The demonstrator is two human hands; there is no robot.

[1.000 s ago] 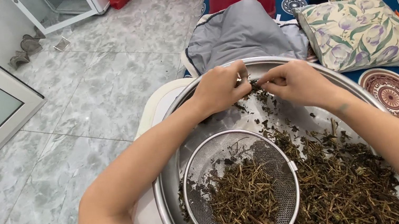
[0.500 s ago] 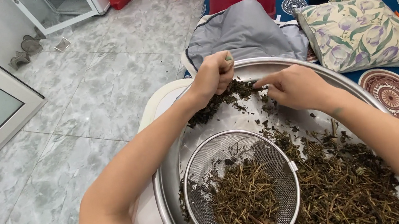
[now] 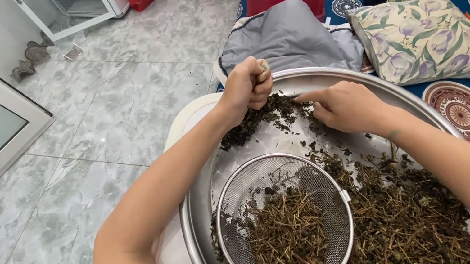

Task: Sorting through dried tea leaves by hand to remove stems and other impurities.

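In the upper middle of the frame the left hand [image 3: 247, 84] is clenched into a fist over the far rim of a wide steel basin [image 3: 195, 220], seemingly pinching a bit of stem. Just right of it, the right hand [image 3: 345, 107] rests fingers-down, loosely curled, on a small heap of dried herbs [image 3: 264, 118]. More dry stems fill the lower right of the basin and the round mesh sieve [image 3: 287, 221] at bottom centre. The herbs look light, brittle and crumbly, so they are best pinched gently by the stalks.
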